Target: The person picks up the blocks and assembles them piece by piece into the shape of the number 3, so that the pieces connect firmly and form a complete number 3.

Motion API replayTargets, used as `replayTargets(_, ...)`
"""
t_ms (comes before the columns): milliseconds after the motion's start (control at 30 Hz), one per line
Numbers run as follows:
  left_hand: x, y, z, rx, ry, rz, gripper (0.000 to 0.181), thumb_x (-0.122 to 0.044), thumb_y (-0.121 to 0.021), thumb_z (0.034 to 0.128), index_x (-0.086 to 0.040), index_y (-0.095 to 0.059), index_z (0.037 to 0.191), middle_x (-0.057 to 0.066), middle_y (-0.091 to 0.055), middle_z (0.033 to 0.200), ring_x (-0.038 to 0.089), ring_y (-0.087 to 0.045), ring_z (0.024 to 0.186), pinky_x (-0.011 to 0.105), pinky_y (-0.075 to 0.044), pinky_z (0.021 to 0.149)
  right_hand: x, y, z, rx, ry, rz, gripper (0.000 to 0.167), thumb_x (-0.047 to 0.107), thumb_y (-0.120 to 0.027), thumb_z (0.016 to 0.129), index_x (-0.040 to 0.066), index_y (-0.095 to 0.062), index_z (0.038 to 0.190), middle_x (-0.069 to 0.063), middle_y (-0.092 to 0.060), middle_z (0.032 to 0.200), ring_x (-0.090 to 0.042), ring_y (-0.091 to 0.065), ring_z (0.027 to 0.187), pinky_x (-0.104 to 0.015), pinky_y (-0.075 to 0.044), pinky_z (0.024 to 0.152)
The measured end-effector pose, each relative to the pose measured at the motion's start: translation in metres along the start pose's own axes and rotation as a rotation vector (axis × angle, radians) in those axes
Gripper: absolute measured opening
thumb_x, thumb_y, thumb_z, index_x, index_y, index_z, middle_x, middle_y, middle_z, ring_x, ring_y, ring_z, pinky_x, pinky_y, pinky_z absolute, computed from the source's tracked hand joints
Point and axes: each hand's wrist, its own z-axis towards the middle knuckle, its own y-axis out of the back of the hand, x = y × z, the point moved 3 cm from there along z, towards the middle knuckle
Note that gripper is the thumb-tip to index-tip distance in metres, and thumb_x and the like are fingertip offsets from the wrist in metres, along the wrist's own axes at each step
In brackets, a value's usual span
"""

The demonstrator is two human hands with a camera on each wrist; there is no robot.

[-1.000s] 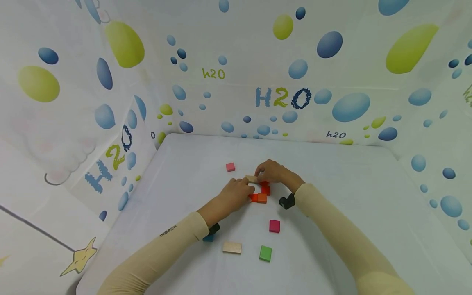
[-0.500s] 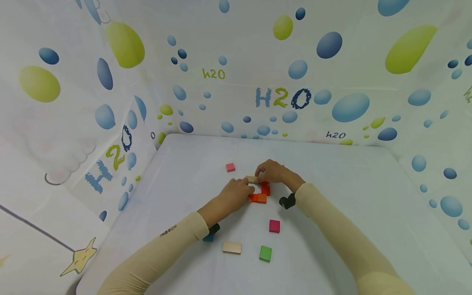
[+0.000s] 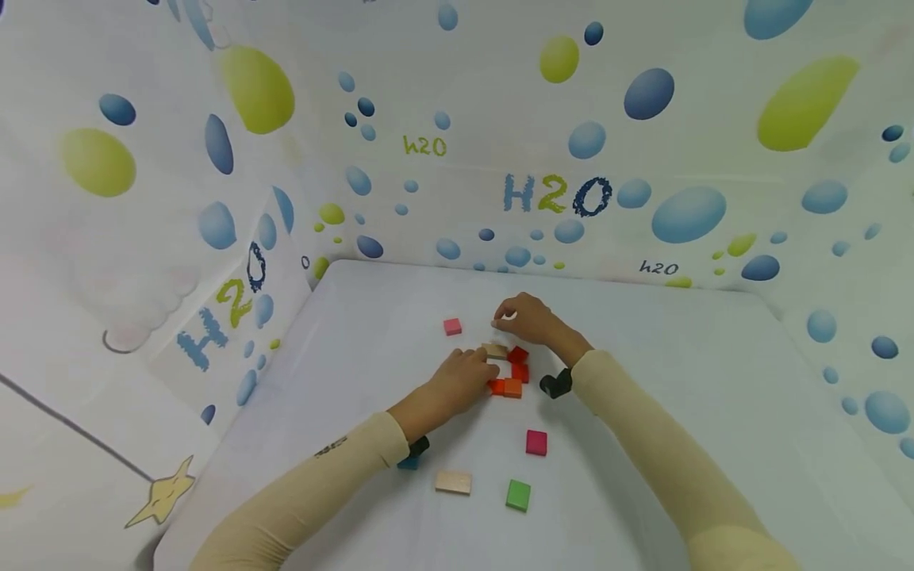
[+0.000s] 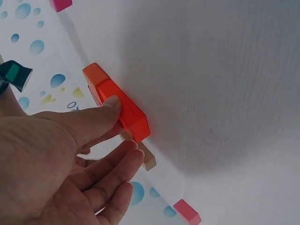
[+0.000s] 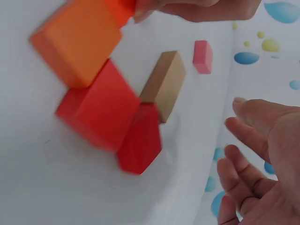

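Red and orange blocks join a wooden block (image 3: 495,350) in an open ring on the white table. My left hand (image 3: 460,379) pinches a red-orange block (image 4: 123,105), its thumb lying on the side. Touching that block's end is an orange block (image 3: 512,388). A red block (image 5: 101,108) follows, then a darker red block (image 5: 141,140) set at an angle, which meets the wooden one. Above and behind these hovers my right hand (image 3: 531,321), apart from them, with nothing between its loosely bent fingers in the right wrist view.
A pink block (image 3: 452,327) lies behind the ring. Nearer the front are a crimson block (image 3: 536,442), a green block (image 3: 518,496), another wooden block (image 3: 453,482) and a blue block (image 3: 408,463), partly hidden by the left wrist. A patterned wall sheet (image 3: 457,206) rises behind the table.
My right hand has let go of the darker red block and lifted away toward the back. My left hand stays at the red-orange block. The head view has shifted slightly.
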Motion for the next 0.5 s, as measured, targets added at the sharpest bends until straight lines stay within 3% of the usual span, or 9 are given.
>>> replayTargets(200,0.0,0.001,-0.003,0.005,0.0,0.008,0.023,-0.025,-0.078,0.0974,-0.02,-0.075,0.12,0.006,-0.069,0.118,0.021,-0.064,0.11,0.036,-0.055,0.096,0.021,-0.004,0.013,0.014,0.053,-0.025,0.025,0.03,-0.072,0.102,0.014,-0.075,0.121,-0.011,-0.064,0.121,-0.028,-0.061,0.114,-0.043,-0.055,0.098)
replayTargets(367,-0.001,0.0,-0.003,-0.032,-0.013,0.016,0.023,-0.021,-0.078,0.0978,-0.019,-0.076,0.121,0.006,-0.066,0.132,0.022,-0.063,0.118,0.039,-0.056,0.098,0.036,-0.007,0.025,0.061,0.066,-0.061,0.027,0.028,-0.072,0.102,0.014,-0.073,0.126,-0.012,-0.063,0.126,-0.028,-0.061,0.118,-0.043,-0.055,0.1)
replayTargets(500,0.0,0.0,-0.005,-0.048,-0.012,-0.006,0.024,-0.021,-0.078,0.098,-0.019,-0.076,0.122,0.006,-0.066,0.132,0.021,-0.063,0.118,0.037,-0.056,0.096,0.046,-0.008,0.035,0.107,0.094,-0.085,0.029,0.025,-0.07,0.103,0.014,-0.073,0.13,-0.013,-0.062,0.129,-0.028,-0.059,0.121,-0.041,-0.055,0.101)
